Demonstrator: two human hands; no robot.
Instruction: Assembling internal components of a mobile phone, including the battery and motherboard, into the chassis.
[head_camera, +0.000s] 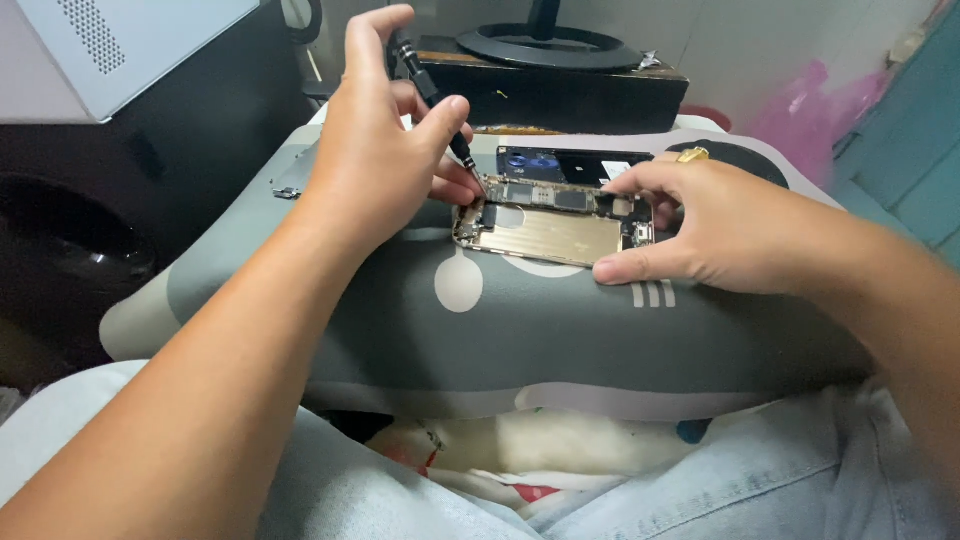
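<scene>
- Where the grey cushion lies across the person's lap, an opened smartphone rests on its top, its gold-coloured inner shell and dark circuit boards facing up.
- The left hand is above the phone's left end, its fingers closed narrowly around a slim black precision screwdriver.
- The screwdriver slants down to the right, and its tip meets the phone's upper left corner, just beside the boards.
- Two lower fingers of the left hand curl inward and touch the phone's left edge.
- The right hand sits at the phone's right end, fingers spread moderately wide rather than gripping.
- Its thumb presses the near right corner of the phone, while the fingertips rest on the far right edge, so the phone is steadied between them.
- A gold ring shows on one finger of the right hand.
- Behind the phone, touching or just beside its far edge, lies a dark panel with blue patches; whether it is the detached screen I cannot tell.
- A small metal bracket lies on the cushion, well to the left of the phone.
- Further behind the phone stands a black box carrying a round black base.
- Light blue jeans show nearer than the cushion, below the phone.
</scene>
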